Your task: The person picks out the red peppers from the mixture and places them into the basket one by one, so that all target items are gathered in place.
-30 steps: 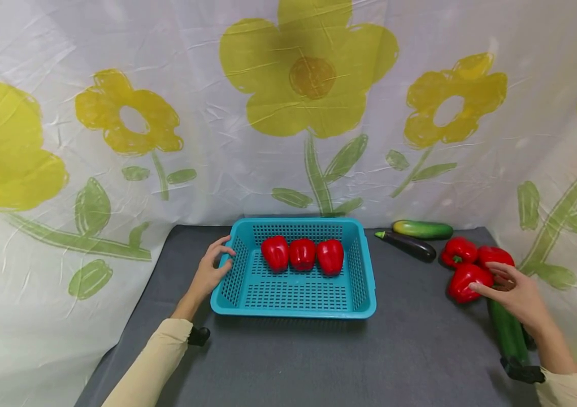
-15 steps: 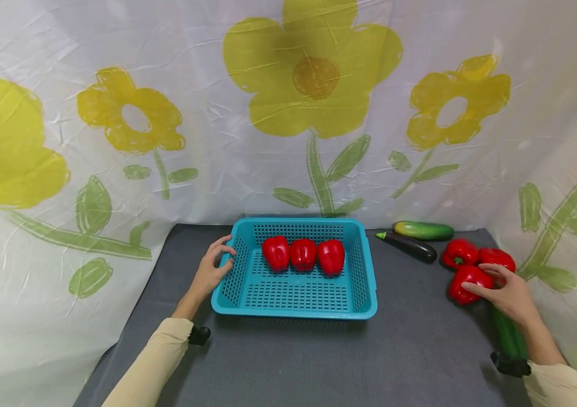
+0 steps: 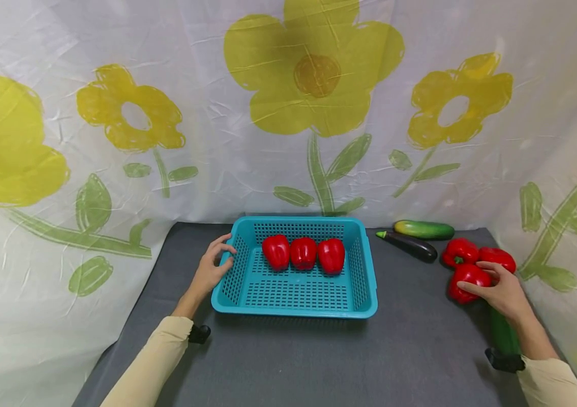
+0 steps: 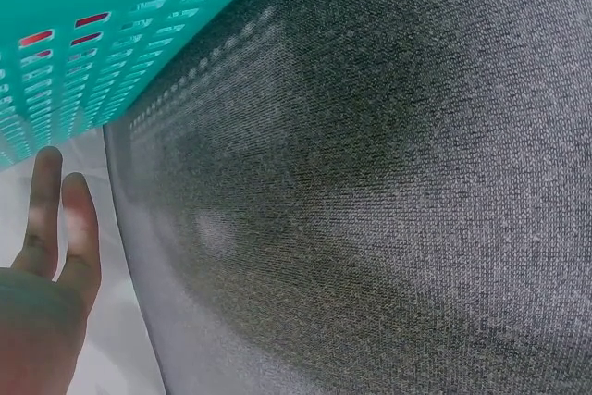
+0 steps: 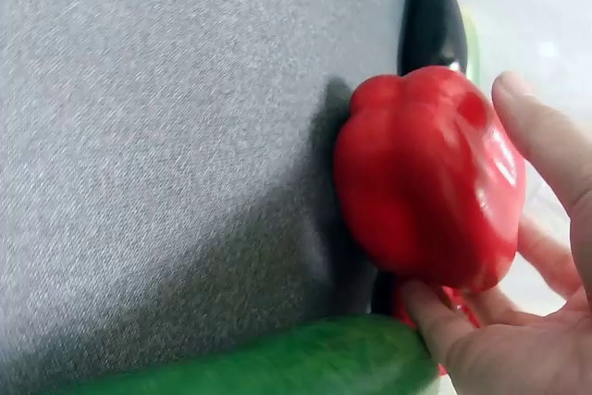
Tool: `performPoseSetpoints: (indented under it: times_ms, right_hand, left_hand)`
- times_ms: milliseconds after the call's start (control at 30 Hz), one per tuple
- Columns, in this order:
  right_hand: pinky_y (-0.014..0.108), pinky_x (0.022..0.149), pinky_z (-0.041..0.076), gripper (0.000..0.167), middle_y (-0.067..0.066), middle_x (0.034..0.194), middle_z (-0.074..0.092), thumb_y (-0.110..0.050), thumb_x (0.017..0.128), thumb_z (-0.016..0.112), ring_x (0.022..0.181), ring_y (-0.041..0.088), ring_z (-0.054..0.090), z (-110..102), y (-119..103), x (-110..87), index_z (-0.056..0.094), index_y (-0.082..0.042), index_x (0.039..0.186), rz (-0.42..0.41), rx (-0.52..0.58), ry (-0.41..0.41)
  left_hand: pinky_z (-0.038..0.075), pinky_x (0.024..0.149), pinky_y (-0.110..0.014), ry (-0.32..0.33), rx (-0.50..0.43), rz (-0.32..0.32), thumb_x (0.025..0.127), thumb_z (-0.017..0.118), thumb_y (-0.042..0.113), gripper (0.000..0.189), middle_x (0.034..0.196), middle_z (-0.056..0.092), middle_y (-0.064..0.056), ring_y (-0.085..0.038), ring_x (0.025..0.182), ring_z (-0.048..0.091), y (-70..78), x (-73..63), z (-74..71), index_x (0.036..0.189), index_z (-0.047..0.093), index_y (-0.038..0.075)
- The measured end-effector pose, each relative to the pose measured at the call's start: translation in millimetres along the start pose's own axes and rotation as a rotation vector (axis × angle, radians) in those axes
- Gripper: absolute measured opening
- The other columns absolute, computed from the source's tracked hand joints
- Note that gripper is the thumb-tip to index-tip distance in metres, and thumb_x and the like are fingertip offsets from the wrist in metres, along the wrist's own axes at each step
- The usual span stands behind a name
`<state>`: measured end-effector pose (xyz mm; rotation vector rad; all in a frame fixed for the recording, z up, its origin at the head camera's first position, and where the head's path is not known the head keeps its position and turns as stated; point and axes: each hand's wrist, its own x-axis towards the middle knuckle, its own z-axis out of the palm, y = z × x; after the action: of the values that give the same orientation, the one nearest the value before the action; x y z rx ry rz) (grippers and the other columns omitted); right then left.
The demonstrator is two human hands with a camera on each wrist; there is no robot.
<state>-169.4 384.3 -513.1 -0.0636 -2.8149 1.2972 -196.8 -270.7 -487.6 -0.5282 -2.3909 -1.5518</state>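
Note:
In the head view, my left hand (image 3: 211, 265) is at the left rim of a turquoise basket (image 3: 293, 311), its fingers relaxed; the left wrist view has two fairly straight fingers (image 4: 81, 228) near the perforated wall. Inside the basket stand three red bell peppers (image 3: 303, 253) in a row. Far to the right, my right hand (image 3: 504, 291) holds another red bell pepper (image 3: 467, 282), thumb on one side and fingers round the other. This pepper (image 5: 425, 173) fills the middle of the right wrist view. Two more red bell peppers (image 3: 459, 251) lie right behind it.
A dark purple eggplant (image 3: 410, 247) and a yellow-green cucumber-shaped vegetable (image 3: 423, 229) lie at the back right. A long green vegetable (image 5: 277, 367) lies under my right forearm. A flower-printed curtain (image 3: 207, 186) borders the grey table cloth (image 3: 288, 362).
My right hand has shifted left and closed in on the front bell pepper, the thumb reaching further across it. My left hand and the basket stay where they were.

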Motion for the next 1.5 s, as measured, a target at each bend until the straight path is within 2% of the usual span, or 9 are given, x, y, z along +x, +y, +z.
performPoseSetpoints:
  times_ms: [167,367,600,800,1000,1233,1400,1500]
  right_hand:
    - [0.032,0.073,0.046,0.077,0.038,0.139,0.039,-0.029,0.091,0.079,0.117,0.053,0.042,2,-1,2.2,0.040,0.011,0.143,0.018,0.021,-0.024]
    - [0.044,0.076,0.050,0.081,0.039,0.139,0.036,-0.033,0.091,0.078,0.117,0.056,0.040,5,-2,3.2,0.036,0.009,0.146,0.055,0.048,-0.044]
    - [0.033,0.069,0.051,0.082,0.038,0.141,0.034,-0.035,0.090,0.079,0.117,0.055,0.038,7,0,2.1,0.037,0.004,0.148,0.084,0.108,-0.045]
    - [0.028,0.069,0.052,0.077,0.034,0.142,0.036,-0.033,0.090,0.079,0.117,0.048,0.040,9,3,1.0,0.041,0.002,0.148,0.056,0.145,-0.035]
    - [0.032,0.071,0.055,0.073,0.026,0.143,0.038,-0.031,0.092,0.077,0.114,0.036,0.042,10,3,-0.8,0.041,-0.003,0.149,0.060,0.211,-0.046]
    - [0.039,0.072,0.057,0.063,0.009,0.127,0.047,-0.022,0.095,0.074,0.098,0.016,0.052,9,2,-3.3,0.044,-0.012,0.149,0.042,0.350,-0.073]
    - [0.037,0.074,0.058,0.065,0.003,0.127,0.048,-0.017,0.096,0.072,0.104,0.017,0.052,10,-6,-2.5,0.041,-0.012,0.153,0.025,0.420,-0.100]
    - [0.035,0.076,0.057,0.064,0.003,0.130,0.046,-0.016,0.097,0.071,0.108,0.018,0.049,12,-10,-2.5,0.042,-0.014,0.154,0.030,0.470,-0.101]
  left_hand:
    - [0.038,0.085,-0.065,-0.002,0.000,-0.002,0.091,0.056,-0.020,0.016,0.149,0.034,-0.037,-0.059,0.133,0.034,0.3,0.6,0.1,0.106,0.059,-0.018]
    - [0.038,0.089,-0.064,-0.002,0.002,-0.009,0.092,0.056,-0.019,0.015,0.149,0.035,-0.035,-0.059,0.134,0.032,0.1,0.0,0.2,0.106,0.059,-0.018]
    - [0.037,0.090,-0.064,-0.001,0.010,-0.006,0.092,0.056,-0.019,0.014,0.149,0.035,-0.036,-0.059,0.135,0.031,-0.7,-0.5,0.2,0.106,0.060,-0.017]
    - [0.037,0.091,-0.063,0.000,0.000,-0.010,0.092,0.055,-0.019,0.014,0.150,0.035,-0.034,-0.060,0.135,0.031,-2.1,-0.1,0.4,0.106,0.059,-0.018]
    - [0.038,0.089,-0.062,0.002,0.008,-0.006,0.092,0.055,-0.019,0.014,0.149,0.036,-0.035,-0.060,0.134,0.032,-2.7,0.3,0.3,0.106,0.059,-0.018]
    - [0.037,0.091,-0.064,0.006,0.006,-0.015,0.092,0.056,-0.019,0.014,0.150,0.036,-0.035,-0.060,0.134,0.031,-1.5,0.2,0.6,0.105,0.059,-0.018]
    - [0.036,0.093,-0.065,0.009,0.008,-0.030,0.092,0.055,-0.019,0.015,0.150,0.035,-0.034,-0.059,0.135,0.031,0.2,0.2,0.9,0.106,0.060,-0.017]
    - [0.036,0.092,-0.064,0.011,0.014,-0.031,0.092,0.056,-0.019,0.014,0.150,0.036,-0.034,-0.059,0.135,0.031,0.5,0.4,1.2,0.106,0.060,-0.017]
